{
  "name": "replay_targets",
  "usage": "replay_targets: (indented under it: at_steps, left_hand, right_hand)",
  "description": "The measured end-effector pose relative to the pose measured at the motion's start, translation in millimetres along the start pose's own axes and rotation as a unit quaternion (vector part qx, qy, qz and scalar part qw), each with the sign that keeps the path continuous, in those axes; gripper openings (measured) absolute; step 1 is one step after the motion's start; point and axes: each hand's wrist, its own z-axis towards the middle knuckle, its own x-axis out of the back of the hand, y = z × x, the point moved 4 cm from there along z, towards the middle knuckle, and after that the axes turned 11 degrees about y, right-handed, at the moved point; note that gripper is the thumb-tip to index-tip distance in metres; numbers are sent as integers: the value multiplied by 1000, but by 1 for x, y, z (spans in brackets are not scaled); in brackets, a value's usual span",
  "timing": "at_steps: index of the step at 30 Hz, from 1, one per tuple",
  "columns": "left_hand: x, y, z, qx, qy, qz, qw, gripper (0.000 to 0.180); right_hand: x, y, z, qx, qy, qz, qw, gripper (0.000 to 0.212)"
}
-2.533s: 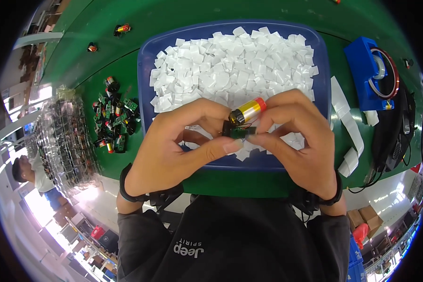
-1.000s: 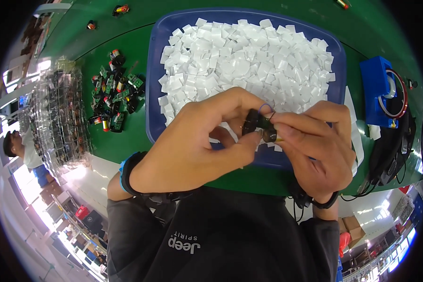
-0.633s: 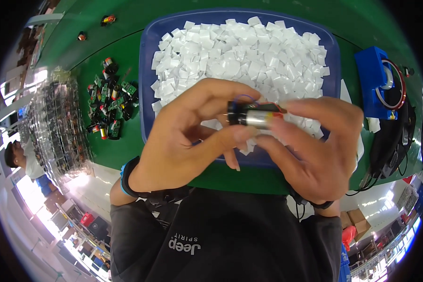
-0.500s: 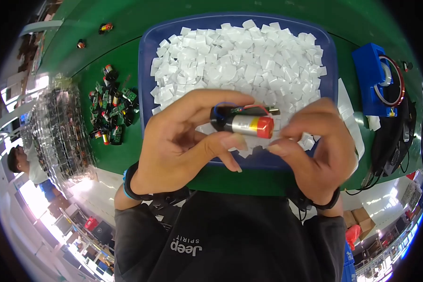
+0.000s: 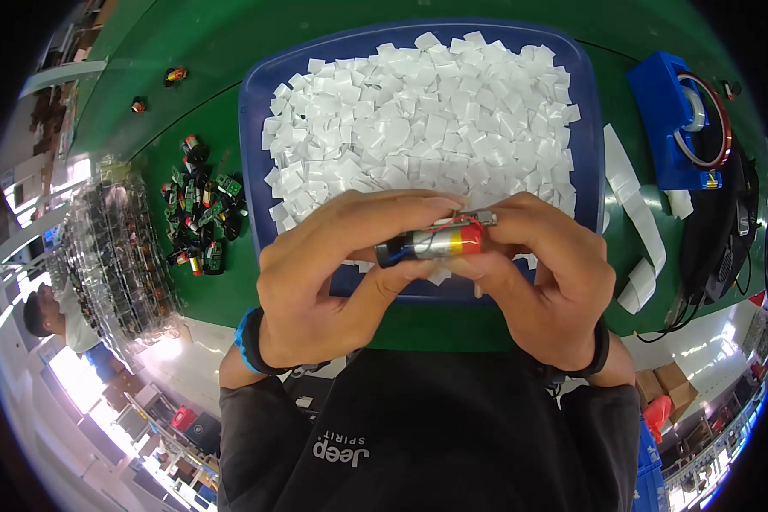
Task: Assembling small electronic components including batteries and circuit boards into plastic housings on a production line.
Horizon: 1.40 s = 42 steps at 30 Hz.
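A small cylindrical battery (image 5: 442, 242) with a silver body, a yellow and red end, a black end and thin wires lies sideways between my two hands. Along its upper side runs a small circuit board (image 5: 485, 217) with a metal connector. My left hand (image 5: 320, 273) pinches the battery near its black end, thumb below and fingers above. The thumb and fingers of my right hand (image 5: 559, 277) close round the red end. Both hands are over the near side of a blue bin (image 5: 254, 154), heaped with square white pieces (image 5: 427, 111).
Left of the bin lies a pile of batteries with green circuit boards (image 5: 200, 209); two more battery units (image 5: 175, 77) are farther off. Silvery wrapped stacks (image 5: 115, 247) stand at far left, near another person (image 5: 47, 311). At right are a blue tape dispenser (image 5: 653, 128) and a curled white strip (image 5: 630, 200).
My right hand has moved left onto the red end of the battery. The battery has turned slightly, so the board and connector now show along its upper side.
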Motion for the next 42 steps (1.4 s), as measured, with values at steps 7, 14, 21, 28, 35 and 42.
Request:
replay_targets:
  at_steps: [7, 14, 21, 28, 35, 42]
  left_hand:
    - [-4, 17, 7, -115, -12, 210, 971, 28]
    - [34, 3, 64, 66, -4, 185, 980, 35]
    - [187, -105, 153, 16, 62, 250, 966, 20]
    - [182, -50, 62, -137, -29, 543, 828, 36]
    - [151, -42, 2, -82, -118, 563, 814, 36]
    - [169, -47, 11, -5, 16, 551, 834, 29]
  right_hand:
    - [-5, 10, -5, -182, 39, 77, 979, 13]
    - [-7, 6, -2, -203, -28, 91, 975, 24]
    - [-15, 4, -4, -175, -99, 35, 979, 32]
    - [-8, 7, -1, -178, -68, 18, 982, 27]
    - [-15, 7, -2, -128, -99, 5, 987, 23]
    - [-15, 8, -1, -135, -88, -5, 987, 21]
